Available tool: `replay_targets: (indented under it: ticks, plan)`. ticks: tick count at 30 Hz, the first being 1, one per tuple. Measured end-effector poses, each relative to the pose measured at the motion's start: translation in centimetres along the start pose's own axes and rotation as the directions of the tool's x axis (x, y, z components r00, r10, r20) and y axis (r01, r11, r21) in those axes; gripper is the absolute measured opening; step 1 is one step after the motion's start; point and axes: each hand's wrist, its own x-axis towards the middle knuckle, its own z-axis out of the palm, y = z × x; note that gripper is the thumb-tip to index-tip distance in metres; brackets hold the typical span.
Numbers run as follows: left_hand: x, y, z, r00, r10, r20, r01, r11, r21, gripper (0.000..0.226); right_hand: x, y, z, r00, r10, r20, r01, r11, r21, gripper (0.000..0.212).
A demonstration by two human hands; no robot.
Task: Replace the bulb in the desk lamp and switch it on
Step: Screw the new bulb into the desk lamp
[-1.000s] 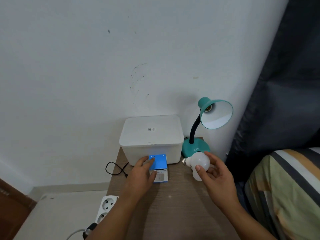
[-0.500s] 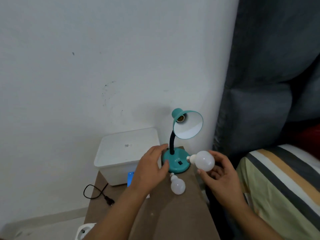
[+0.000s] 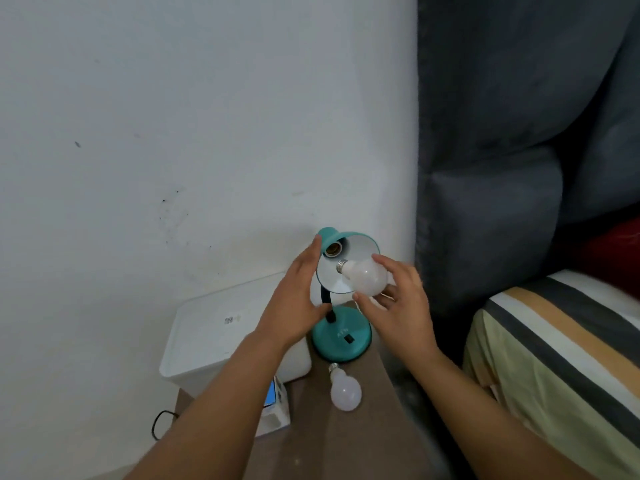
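Note:
A teal desk lamp (image 3: 341, 339) stands at the back of the small brown table (image 3: 346, 441). Its shade (image 3: 349, 244) tilts toward me and the brass socket (image 3: 333, 249) inside holds nothing. My right hand (image 3: 398, 306) grips a white bulb (image 3: 365, 277) in front of the shade, screw base pointing left at the socket. My left hand (image 3: 294, 306) reaches along the left side of the shade with straight fingers; the fingertips touch its top. A second white bulb (image 3: 344, 391) lies on the table in front of the lamp base.
A white lidded box (image 3: 214, 341) sits left of the lamp, with a blue and white bulb carton (image 3: 275, 407) lying in front of it. A black cord (image 3: 162, 422) hangs off the table's left edge. A grey curtain (image 3: 502, 168) and striped bedding (image 3: 561, 368) are on the right.
My right hand has raised the bulb from beside the lamp base up to the shade. My left hand has risen from the base to the side of the shade.

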Motion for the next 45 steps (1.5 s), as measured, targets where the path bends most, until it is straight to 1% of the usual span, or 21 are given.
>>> replay_targets:
  ticks: [3, 6, 9, 13, 18, 22, 26, 28, 31, 33, 36, 38, 41, 45]
  plan:
    - [0.4, -0.3, -0.2, 1.0, 0.018, -0.016, -0.018, 1.0, 0.017, 0.113, 1.1, 0.4, 1.1, 1.0, -0.025, -0.009, 0.024, 0.995, -0.097, 0.061]
    - [0.7, -0.5, -0.3, 0.999, 0.042, -0.029, -0.042, 0.999, 0.002, 0.105, 2.0, 0.7, 1.9, 0.999, -0.041, -0.024, 0.038, 0.991, -0.129, 0.061]
    - [1.1, -0.8, -0.3, 0.996, 0.071, -0.046, -0.069, 0.997, 0.035, 0.102, 2.5, 1.0, 2.6, 0.999, -0.033, -0.027, 0.029, 0.99, -0.136, 0.06]
    - [1.3, -0.9, -0.3, 0.995, 0.095, -0.038, -0.092, 0.993, 0.077, 0.101, 2.8, 1.5, 3.3, 0.999, -0.014, -0.048, 0.008, 0.993, -0.121, 0.06]
    - [1.8, -1.4, -0.6, 0.99, 0.137, -0.015, -0.136, 0.989, 0.063, 0.098, 2.9, 1.9, 4.0, 0.999, -0.023, -0.042, 0.017, 0.988, -0.154, 0.064]
    - [1.8, -1.7, -0.5, 0.992, 0.124, -0.02, -0.124, 0.992, 0.008, 0.096, 2.5, 2.3, 4.2, 0.997, -0.078, -0.029, 0.07, 0.975, -0.212, 0.064]
    - [2.0, -1.8, -0.3, 0.992, 0.121, -0.022, -0.121, 0.993, 0.001, 0.094, 2.2, 2.5, 3.9, 0.994, -0.105, -0.029, 0.092, 0.948, -0.305, 0.061]
    - [2.0, -1.8, -0.3, 0.992, 0.123, -0.019, -0.123, 0.992, -0.007, 0.095, 2.4, 2.7, 3.8, 0.994, -0.105, -0.039, 0.085, 0.932, -0.352, 0.062]
    - [2.0, -1.7, -0.2, 0.993, 0.12, -0.016, -0.12, 0.993, -0.009, 0.097, 2.7, 2.6, 3.8, 0.996, -0.065, -0.059, 0.039, 0.927, -0.373, 0.063]
    - [2.0, -1.7, -0.2, 0.994, 0.109, -0.016, -0.109, 0.994, -0.017, 0.098, 2.7, 2.4, 3.8, 0.995, -0.072, -0.063, 0.041, 0.92, -0.391, 0.063]
    - [2.0, -1.7, -0.2, 0.995, 0.102, -0.015, -0.103, 0.995, -0.01, 0.097, 2.6, 2.1, 3.9, 0.996, -0.057, -0.069, 0.028, 0.933, -0.359, 0.057]
    - [2.0, -1.7, -0.2, 0.995, 0.101, -0.017, -0.101, 0.995, -0.011, 0.096, 2.5, 2.1, 4.0, 0.997, -0.035, -0.064, 0.013, 0.95, -0.313, 0.059]
    - [2.0, -1.7, -0.2, 0.995, 0.1, -0.02, -0.101, 0.995, -0.01, 0.096, 2.3, 2.3, 4.1, 0.998, -0.045, -0.035, 0.033, 0.958, -0.285, 0.066]
    - [1.9, -1.8, -0.2, 0.993, 0.117, -0.023, -0.117, 0.993, 0.0, 0.098, 2.3, 2.3, 4.0, 0.997, -0.016, -0.077, -0.007, 0.959, -0.284, 0.062]
